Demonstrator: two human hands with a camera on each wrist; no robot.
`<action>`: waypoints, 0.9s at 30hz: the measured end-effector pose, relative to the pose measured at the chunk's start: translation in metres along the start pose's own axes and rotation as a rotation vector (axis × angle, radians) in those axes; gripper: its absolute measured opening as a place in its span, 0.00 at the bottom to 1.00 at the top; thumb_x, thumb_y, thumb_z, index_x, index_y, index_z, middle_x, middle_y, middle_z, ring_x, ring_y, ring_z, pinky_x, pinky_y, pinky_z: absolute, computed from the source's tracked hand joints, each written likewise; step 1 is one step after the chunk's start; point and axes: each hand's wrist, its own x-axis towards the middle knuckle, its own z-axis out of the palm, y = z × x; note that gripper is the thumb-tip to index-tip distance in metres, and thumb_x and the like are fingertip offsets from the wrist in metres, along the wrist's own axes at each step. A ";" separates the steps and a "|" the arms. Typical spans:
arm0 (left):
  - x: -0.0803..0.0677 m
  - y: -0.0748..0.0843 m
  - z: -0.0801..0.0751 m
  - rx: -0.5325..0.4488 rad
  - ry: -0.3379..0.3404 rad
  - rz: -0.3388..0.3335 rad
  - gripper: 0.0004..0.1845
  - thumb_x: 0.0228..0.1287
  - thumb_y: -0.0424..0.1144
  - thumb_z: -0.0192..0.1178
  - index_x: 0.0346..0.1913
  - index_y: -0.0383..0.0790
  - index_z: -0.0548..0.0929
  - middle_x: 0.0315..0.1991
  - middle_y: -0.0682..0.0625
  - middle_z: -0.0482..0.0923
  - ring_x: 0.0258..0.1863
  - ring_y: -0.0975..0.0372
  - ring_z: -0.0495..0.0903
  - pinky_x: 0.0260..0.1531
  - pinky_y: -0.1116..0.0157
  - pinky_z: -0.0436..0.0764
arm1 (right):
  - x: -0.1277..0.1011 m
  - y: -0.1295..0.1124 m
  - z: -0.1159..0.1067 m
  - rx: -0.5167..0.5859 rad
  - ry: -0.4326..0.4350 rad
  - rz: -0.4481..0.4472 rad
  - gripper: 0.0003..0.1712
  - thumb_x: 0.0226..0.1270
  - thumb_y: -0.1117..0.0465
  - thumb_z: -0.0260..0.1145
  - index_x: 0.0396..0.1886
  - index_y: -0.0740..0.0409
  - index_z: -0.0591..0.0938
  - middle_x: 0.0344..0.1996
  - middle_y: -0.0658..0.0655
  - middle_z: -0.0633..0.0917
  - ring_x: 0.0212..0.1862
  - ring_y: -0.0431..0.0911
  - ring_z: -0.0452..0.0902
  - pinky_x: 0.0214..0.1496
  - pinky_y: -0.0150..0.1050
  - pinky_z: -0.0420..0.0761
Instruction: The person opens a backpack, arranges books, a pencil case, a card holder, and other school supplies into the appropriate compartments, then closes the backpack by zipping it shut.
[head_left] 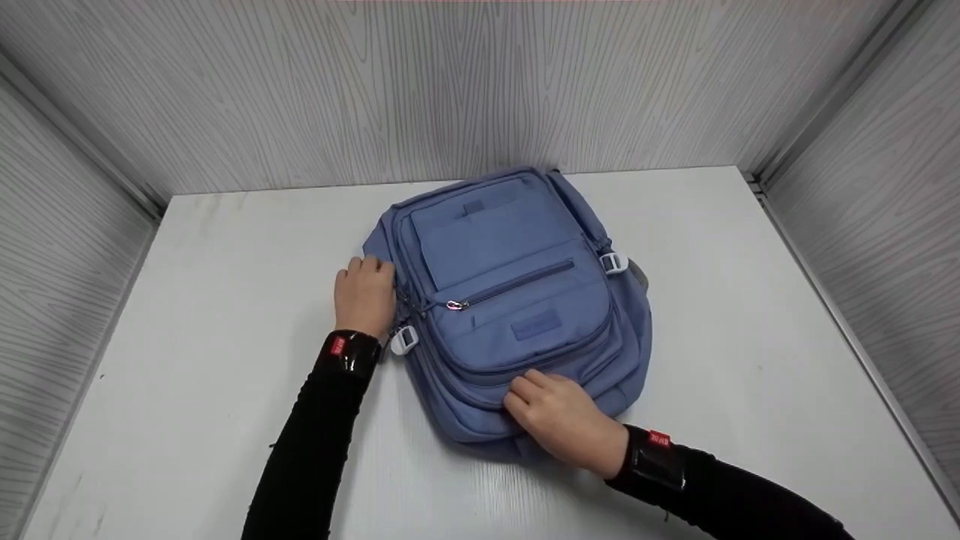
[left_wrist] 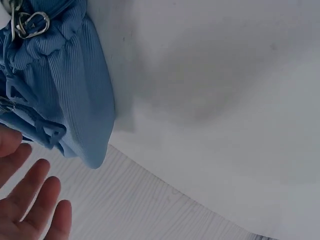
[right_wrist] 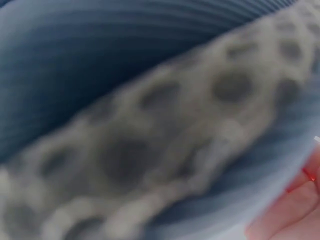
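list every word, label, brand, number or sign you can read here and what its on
No text can be read for certain.
Left red tag, on the left wristband: pale marks, too small to read.
Right red tag, on the right wristband: pale marks, too small to read.
Patch on the front of the backpack: no letters can be made out.

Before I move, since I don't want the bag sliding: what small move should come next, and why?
Probably let the left hand pinch the blue zipper pull: it hangs beside those fingers, while the right hand, at the blue backpack's lower front, could steady it.
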 end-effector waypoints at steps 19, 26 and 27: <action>0.006 -0.010 0.016 -0.084 -0.352 0.160 0.30 0.63 0.25 0.51 0.68 0.46 0.72 0.73 0.43 0.68 0.72 0.45 0.67 0.71 0.32 0.55 | -0.003 0.001 0.000 0.036 0.005 0.004 0.08 0.57 0.72 0.66 0.30 0.54 0.82 0.31 0.49 0.81 0.32 0.41 0.76 0.29 0.32 0.78; -0.008 -0.019 0.011 -0.103 -0.424 0.126 0.31 0.60 0.28 0.53 0.69 0.44 0.71 0.72 0.41 0.68 0.70 0.42 0.68 0.70 0.32 0.57 | -0.005 0.001 0.000 0.072 0.022 -0.022 0.08 0.58 0.71 0.66 0.29 0.54 0.81 0.31 0.48 0.81 0.32 0.40 0.77 0.29 0.32 0.78; -0.011 -0.021 0.009 -0.105 -0.425 0.125 0.31 0.60 0.28 0.53 0.69 0.44 0.72 0.72 0.41 0.68 0.70 0.42 0.69 0.69 0.32 0.57 | -0.005 0.001 0.001 0.079 0.023 -0.027 0.08 0.58 0.71 0.66 0.29 0.53 0.81 0.31 0.48 0.81 0.32 0.40 0.77 0.29 0.32 0.79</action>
